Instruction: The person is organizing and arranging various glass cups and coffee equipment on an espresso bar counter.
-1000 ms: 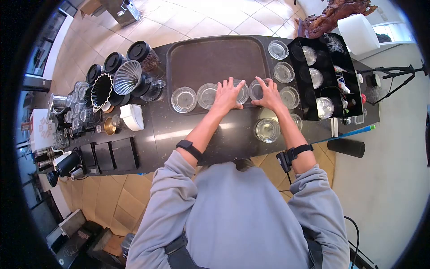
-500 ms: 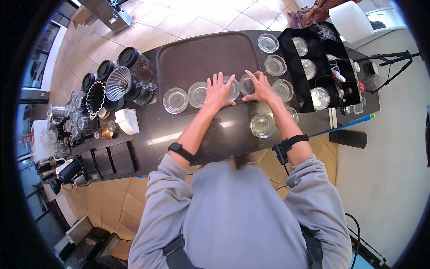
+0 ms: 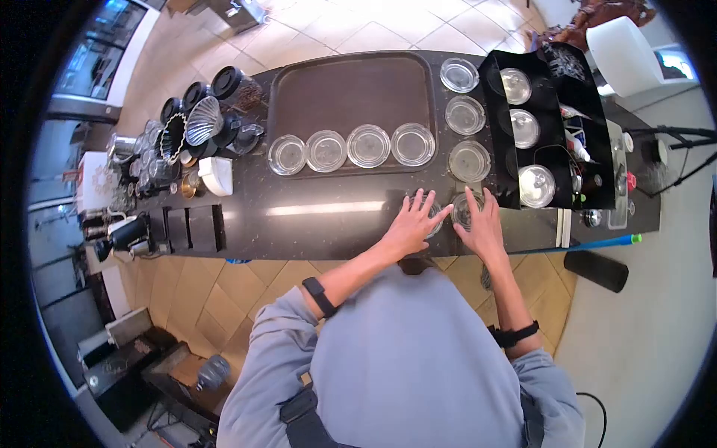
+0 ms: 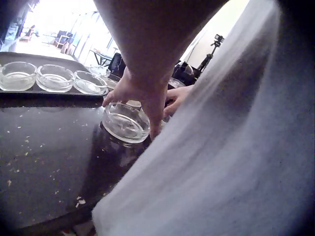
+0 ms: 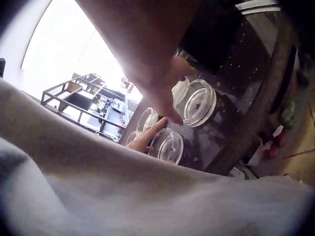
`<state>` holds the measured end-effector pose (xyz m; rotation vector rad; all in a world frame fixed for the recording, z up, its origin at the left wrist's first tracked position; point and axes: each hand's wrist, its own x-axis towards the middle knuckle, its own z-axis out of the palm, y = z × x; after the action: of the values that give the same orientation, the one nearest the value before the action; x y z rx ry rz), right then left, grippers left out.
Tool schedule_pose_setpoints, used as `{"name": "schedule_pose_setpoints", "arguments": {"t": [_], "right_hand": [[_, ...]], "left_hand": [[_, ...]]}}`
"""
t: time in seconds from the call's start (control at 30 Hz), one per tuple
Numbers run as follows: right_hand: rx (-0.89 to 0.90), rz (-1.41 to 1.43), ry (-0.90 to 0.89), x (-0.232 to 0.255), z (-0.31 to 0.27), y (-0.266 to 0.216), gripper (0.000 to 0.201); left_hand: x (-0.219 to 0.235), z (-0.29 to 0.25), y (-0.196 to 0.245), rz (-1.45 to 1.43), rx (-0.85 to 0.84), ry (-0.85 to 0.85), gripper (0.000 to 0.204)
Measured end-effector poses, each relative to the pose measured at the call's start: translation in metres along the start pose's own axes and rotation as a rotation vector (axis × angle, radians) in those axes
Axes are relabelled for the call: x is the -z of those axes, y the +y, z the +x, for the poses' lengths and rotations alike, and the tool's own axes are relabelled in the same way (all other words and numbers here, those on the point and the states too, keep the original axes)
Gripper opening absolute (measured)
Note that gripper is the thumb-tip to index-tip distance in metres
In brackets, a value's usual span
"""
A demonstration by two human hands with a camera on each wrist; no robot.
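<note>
Both hands are at the counter's near edge. In the head view my left hand (image 3: 409,228) spans a round clear glass dish (image 3: 432,223); the left wrist view shows its thumb and fingers on opposite sides of that dish (image 4: 126,125). Just to the right, my right hand (image 3: 484,230) spans another glass dish (image 3: 463,212), its thumb and fingers around the rim in the right wrist view (image 5: 200,104). Four similar dishes, the rightmost one (image 3: 413,145) included, stand in a row along the near side of the brown tray (image 3: 351,86).
Three glass dishes, one of them in the middle (image 3: 464,115), line up right of the tray. Beyond them stands a black divided organizer (image 3: 538,112) holding more dishes. Lidded jars (image 3: 236,88), drippers and a white container (image 3: 216,176) stand at the left.
Both hands have left the dishes at the tray's near side and moved toward the body and right, onto two dishes on the counter. The row of four dishes on the tray is uncovered.
</note>
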<state>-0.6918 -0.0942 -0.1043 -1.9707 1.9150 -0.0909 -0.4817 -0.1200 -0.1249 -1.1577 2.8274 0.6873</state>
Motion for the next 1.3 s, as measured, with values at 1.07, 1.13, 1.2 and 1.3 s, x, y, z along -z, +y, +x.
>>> {"name": "schedule_pose_setpoints", "arguments": {"t": [1.07,1.13,1.2,1.3], "right_hand": [[0.280,0.309,0.170,0.060,0.151,-0.193,0.098],[0.285,0.302,0.179,0.050,0.183,-0.219,0.097],[0.267,0.289,0.160,0.041,0.207,-0.240,0.097],[0.237,0.262,0.141,0.024,0.236,-0.259,0.097]], "left_hand": [[0.144,-0.035,-0.319,0.009,0.714,0.289,0.097],[0.142,-0.036,-0.327,-0.015,0.691,0.251,0.097],[0.141,-0.037,-0.332,-0.038,0.662,0.216,0.095],[0.137,-0.039,-0.339,-0.054,0.650,0.197,0.095]]}}
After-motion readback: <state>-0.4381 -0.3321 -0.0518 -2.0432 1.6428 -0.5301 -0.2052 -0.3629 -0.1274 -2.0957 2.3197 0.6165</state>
